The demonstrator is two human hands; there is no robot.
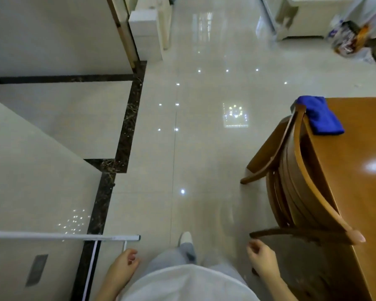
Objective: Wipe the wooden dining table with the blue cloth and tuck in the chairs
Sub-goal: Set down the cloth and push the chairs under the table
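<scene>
Head view, looking steeply down past a white shirt (189, 283) and grey trousers (182, 255) to a glossy pale tiled floor (204, 148) dotted with reflected ceiling lights. At the right edge stands the wooden dining table (360, 161), its top shiny with one bright glare spot. The blue cloth (319, 115) lies folded on the table's far left corner, partly over the edge, touching or just behind the top rail of a wooden chair (300, 170). That chair sits pushed close against the table's left side, its curved back running along the table edge and its legs splayed onto the floor. Lower down, a second dark curved chair piece (295, 234) shows blurred, just beside the right hand (261, 257). The right hand hangs near it without touching, fingers loosely curled and holding nothing. The left hand (124, 263) hangs low at the left, fingers likewise half curled and empty. One white shoe (186, 237) points forward between the hands. To the left, a dark marble border strip (126, 131) runs across the floor, with a thin white bar (63, 236) crossing above it. Far off at the top right, a heap of bags (352, 38) rests by pale furniture.
</scene>
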